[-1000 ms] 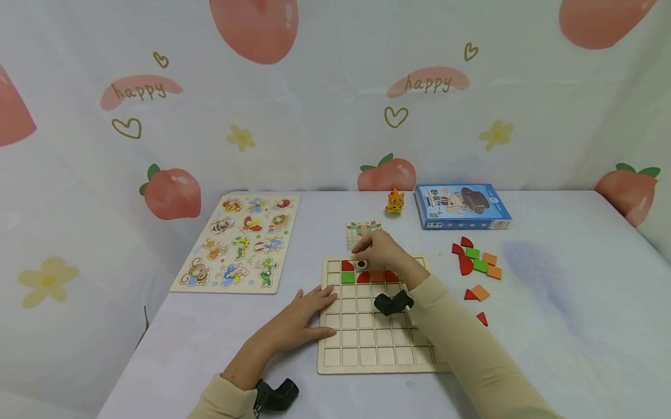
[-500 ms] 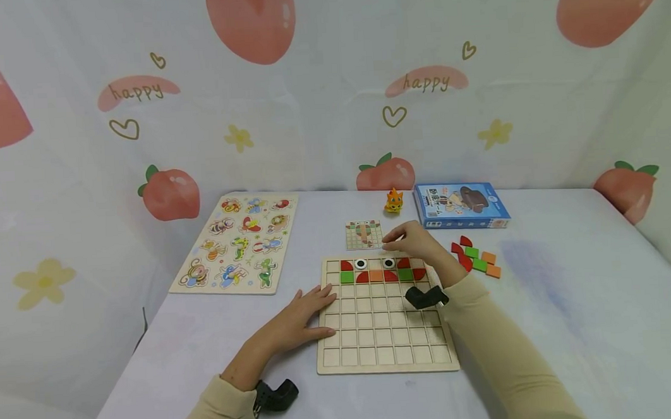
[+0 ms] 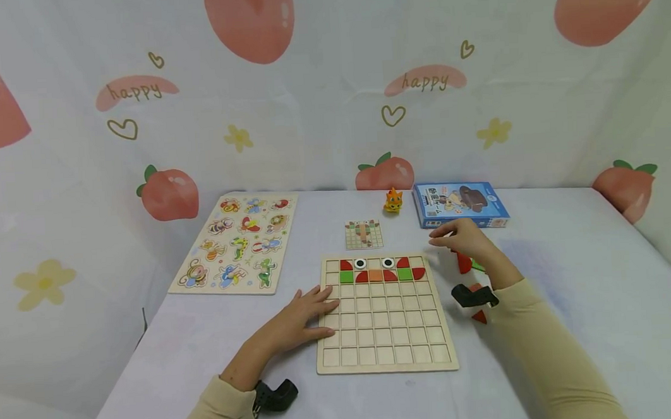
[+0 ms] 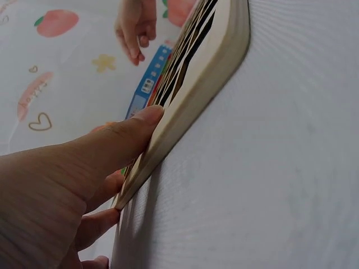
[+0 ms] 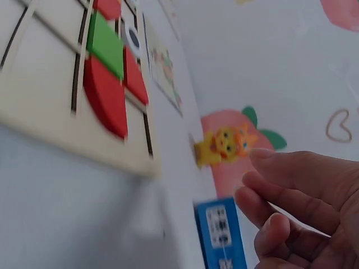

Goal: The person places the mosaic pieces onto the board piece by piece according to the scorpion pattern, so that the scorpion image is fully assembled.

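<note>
Wooden grid bd (image 3: 385,336) flat; top row: 2 eye tiles (image 3: 360,264), 2 red tiles (image 3: 403,262); 2nd row: 2 green tiles (image 3: 347,277), 3 red, 1 orange tile (image 3: 375,276). Loose pcs (image 3: 464,263) R of bd, partly hidden.

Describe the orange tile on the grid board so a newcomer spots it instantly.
Find the wooden grid board that the left hand touches. Go to its second row from the far edge. There the orange tile sits between two red tiles, the only orange one on the board.

Card (image 3: 363,234) behind grid board (image 3: 383,319) (figurine (image 3: 392,201) farther back); puzzle board (image 3: 234,231) left, loose tiles (image 3: 464,264) right.
</note>
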Motion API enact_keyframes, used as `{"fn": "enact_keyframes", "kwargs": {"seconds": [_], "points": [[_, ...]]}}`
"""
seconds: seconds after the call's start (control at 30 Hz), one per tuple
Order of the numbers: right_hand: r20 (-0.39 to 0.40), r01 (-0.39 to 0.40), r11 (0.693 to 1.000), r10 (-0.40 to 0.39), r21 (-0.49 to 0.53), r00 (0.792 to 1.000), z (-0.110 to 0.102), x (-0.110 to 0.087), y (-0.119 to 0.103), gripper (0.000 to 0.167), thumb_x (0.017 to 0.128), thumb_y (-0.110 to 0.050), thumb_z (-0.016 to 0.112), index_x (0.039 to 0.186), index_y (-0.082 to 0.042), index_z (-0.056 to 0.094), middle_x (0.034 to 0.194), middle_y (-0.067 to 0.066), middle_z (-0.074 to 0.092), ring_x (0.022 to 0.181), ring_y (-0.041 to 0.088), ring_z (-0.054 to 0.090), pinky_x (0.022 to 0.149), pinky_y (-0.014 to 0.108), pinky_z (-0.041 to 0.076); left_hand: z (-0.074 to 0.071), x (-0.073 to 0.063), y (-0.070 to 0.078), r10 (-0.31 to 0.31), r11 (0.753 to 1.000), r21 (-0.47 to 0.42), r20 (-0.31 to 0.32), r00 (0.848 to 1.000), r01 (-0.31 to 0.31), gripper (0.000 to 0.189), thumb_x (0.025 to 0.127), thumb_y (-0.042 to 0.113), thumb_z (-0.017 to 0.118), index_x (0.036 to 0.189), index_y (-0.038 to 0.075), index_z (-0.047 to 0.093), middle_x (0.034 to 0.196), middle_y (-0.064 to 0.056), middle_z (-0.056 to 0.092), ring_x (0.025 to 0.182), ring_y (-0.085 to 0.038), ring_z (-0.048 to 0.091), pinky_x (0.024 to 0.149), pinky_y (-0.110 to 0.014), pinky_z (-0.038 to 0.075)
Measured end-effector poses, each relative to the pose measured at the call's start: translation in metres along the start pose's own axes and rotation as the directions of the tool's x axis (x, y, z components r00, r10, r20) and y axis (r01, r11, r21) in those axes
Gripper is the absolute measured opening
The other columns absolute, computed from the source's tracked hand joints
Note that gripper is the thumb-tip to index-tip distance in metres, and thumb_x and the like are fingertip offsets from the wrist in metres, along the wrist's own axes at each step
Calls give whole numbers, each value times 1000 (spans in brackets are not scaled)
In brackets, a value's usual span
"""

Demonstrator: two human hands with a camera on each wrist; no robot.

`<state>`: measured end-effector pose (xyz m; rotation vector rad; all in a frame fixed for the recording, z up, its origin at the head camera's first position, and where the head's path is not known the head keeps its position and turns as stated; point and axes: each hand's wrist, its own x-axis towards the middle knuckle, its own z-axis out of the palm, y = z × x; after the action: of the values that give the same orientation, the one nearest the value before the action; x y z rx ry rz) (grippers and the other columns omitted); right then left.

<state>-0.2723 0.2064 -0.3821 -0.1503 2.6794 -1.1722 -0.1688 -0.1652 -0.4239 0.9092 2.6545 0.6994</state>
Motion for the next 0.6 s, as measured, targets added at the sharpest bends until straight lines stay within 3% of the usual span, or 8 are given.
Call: {"fn": "enact_keyframes", "kwargs": {"seconds": [0.2,0.43,0.6], "points": [[-29,-60,998,59,-28,998,-21,-12,21,42,90,-25,61,120,3,60,116,23,57,90,27,53,70,28,49,-1,-1,1,7,1000,-7,0,1000,-7,60,87,42,61,137,12,49,152,-11,29,143,-34,17,114,-60,11],[-60,-112,992,109,-50,992,-38,-18,43,46,91,-26,60,124,5,56,124,28,47,109,38,43,84,43,47,-2,-2,2,5,1000,-5,-5,1000,-5,59,86,41,62,136,10,50,152,-12,30,143,-35,19,114,-60,11],[-90,-106,993,101,-50,991,-43,-20,55,44,90,-25,61,122,6,57,116,25,50,105,35,45,78,34,45,-1,-2,1,6,1000,-8,-6,1000,-6,60,86,41,62,136,11,49,152,-11,29,143,-34,18,114,-59,10]]}}
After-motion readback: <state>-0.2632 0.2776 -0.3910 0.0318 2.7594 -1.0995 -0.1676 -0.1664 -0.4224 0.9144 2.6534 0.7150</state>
